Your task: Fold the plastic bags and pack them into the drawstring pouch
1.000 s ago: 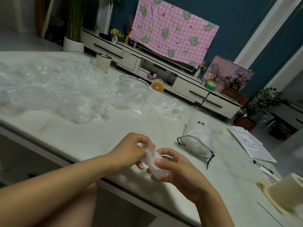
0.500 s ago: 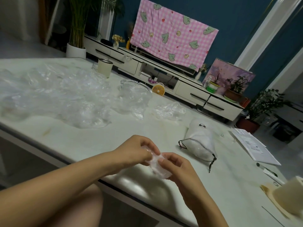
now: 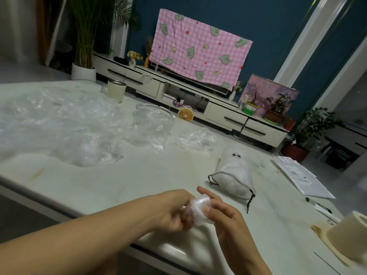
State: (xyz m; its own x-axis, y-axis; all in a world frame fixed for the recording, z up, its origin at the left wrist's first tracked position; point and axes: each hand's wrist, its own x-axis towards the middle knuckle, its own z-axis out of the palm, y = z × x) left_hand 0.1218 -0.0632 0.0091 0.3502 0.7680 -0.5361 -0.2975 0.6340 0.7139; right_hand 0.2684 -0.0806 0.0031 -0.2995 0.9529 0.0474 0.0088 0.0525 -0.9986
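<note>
Plastic bag (image 3: 199, 208) is pinched small by fingers (image 3: 208, 193) of the left hand (image 3: 172, 211) and right hand (image 3: 224, 217), so folds are kept. The pouch (image 3: 236, 175) is laid nearby on the table (image 3: 139, 175) for filling.

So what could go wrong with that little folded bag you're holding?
The folded bag is only squeezed between the left hand and right hand; it might spring open if the grip loosens. It is near the table edge, so it could drop off. The pouch already looks full, so it may not fit.
</note>
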